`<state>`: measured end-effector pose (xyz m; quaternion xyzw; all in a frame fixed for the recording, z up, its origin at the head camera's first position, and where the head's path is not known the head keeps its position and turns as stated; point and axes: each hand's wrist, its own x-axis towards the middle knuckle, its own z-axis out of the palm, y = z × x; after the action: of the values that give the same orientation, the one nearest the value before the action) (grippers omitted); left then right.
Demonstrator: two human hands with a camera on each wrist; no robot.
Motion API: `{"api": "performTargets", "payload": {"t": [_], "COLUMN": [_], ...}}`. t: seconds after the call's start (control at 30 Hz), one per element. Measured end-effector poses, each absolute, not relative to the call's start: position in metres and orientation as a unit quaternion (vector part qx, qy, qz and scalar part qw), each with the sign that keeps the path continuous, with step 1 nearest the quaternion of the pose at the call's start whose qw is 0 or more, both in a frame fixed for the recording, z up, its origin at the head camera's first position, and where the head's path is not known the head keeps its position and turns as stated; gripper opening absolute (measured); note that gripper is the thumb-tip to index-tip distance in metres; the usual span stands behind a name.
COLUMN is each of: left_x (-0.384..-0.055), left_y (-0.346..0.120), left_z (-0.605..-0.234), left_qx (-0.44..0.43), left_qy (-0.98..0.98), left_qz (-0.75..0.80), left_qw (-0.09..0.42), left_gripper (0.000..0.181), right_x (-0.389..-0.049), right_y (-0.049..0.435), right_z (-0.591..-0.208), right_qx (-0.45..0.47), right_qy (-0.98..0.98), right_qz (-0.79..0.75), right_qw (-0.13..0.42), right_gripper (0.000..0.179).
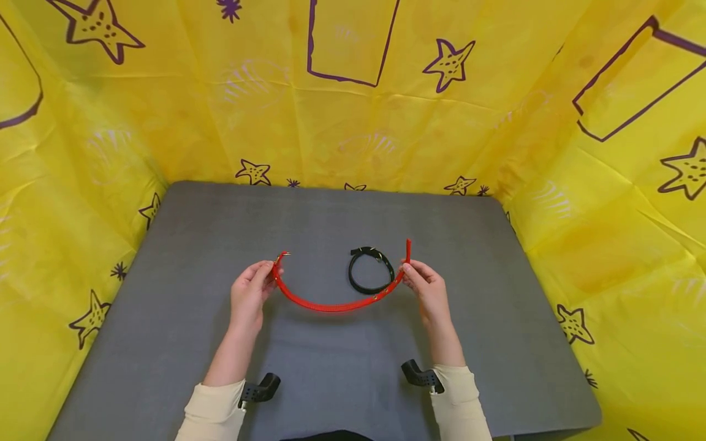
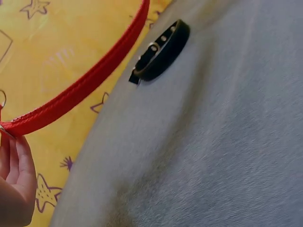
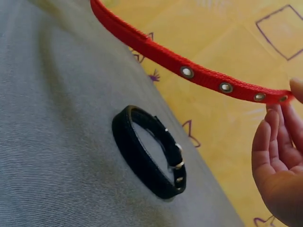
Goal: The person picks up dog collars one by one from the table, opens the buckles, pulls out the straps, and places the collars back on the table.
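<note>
A red collar (image 1: 331, 306), unbuckled, hangs in a shallow curve between my two hands above the table. My left hand (image 1: 250, 293) pinches it near its metal buckle end. Near the other end, my right hand (image 1: 429, 291) pinches the strap between thumb and fingers, and the tip sticks up past them. Metal eyelets (image 3: 226, 87) line that part of the strap in the right wrist view. A black collar (image 1: 353, 278), fastened into a loop, lies on the table behind the red strap, nearer my right hand. Its metal buckle (image 3: 178, 165) shows in the right wrist view.
The grey table (image 1: 220, 214) reaches back to a yellow cloth (image 1: 353, 135) printed with stars, which also hangs at both sides. A black wrist mount (image 1: 260, 388) sits at the left sleeve, another mount (image 1: 421, 375) at the right.
</note>
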<state>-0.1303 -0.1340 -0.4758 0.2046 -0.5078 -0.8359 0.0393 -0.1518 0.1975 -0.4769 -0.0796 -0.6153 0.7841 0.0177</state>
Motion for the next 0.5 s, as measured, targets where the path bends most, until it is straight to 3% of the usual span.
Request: {"api": "performTargets", "payload": {"t": [0.27, 0.5], "left_x": [-0.167, -0.206], "left_y": [-0.154, -0.163], "left_z": [-0.483, -0.494], "left_qx": [0.245, 0.291], "left_qy": [-0.427, -0.392], "left_qz": [-0.870, -0.873], "left_qw": [0.007, 0.005], "left_gripper": [0.010, 0.009], "right_x": [-0.195, -0.233], "right_y": [0.213, 0.217], "right_z": [-0.490, -0.500], "right_qx": [-0.147, -0.192], "right_qy": [-0.494, -0.442], "right_qz": [0.857, 0.876], "right_qw": [-0.011, -0.032], "right_gripper": [0.015, 0.010]}}
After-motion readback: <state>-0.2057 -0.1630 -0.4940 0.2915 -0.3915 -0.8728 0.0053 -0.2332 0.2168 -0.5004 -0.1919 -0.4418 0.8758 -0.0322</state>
